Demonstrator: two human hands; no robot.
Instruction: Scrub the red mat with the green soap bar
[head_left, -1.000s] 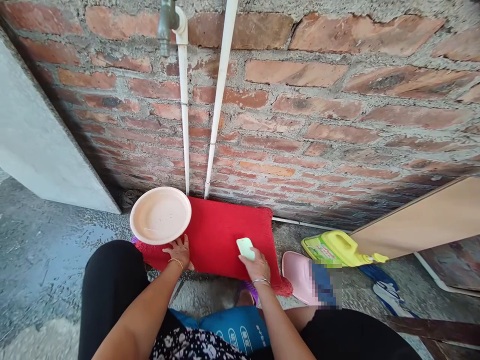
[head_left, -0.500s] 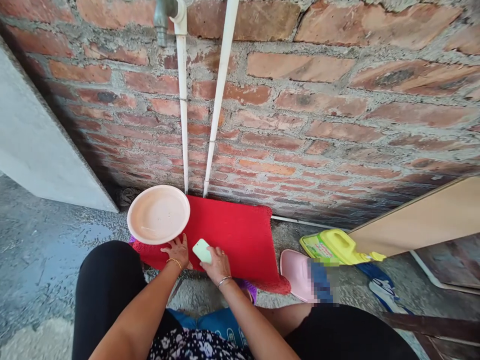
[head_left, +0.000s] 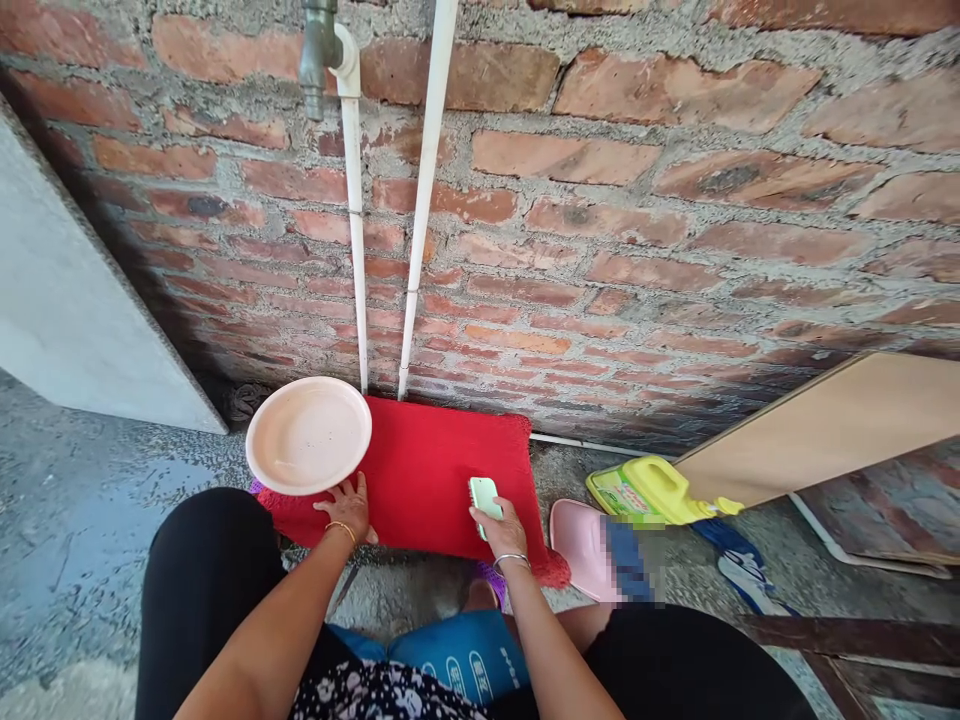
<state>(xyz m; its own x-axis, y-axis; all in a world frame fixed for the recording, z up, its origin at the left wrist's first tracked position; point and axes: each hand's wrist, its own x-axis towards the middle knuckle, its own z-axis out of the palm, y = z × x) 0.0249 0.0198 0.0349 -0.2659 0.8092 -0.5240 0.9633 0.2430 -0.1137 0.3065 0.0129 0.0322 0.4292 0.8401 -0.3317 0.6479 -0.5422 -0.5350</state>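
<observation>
A red cloth (head_left: 442, 450) with a fringed edge lies spread over a low surface by the brick wall. My right hand (head_left: 506, 530) is closed around a pale green scrubbing brush (head_left: 484, 492), which rests on the right part of the cloth; its underside is hidden. With fingers spread, my left hand (head_left: 349, 508) lies on the cloth's left front edge, just below a pale pink basin (head_left: 307, 435). The basin stands on the left end of the cloth and appears to hold some water.
White pipes (head_left: 352, 200) and a tap (head_left: 315, 60) run along the wall. On the floor to the right are a pink plastic container (head_left: 577, 545), a yellow jug (head_left: 645, 488) and a blue slipper (head_left: 754, 580). A pale slab (head_left: 97, 270) leans at left.
My right hand has carried the brush rightward across the cloth. My left hand stays in place beside the basin. The view has shifted slightly.
</observation>
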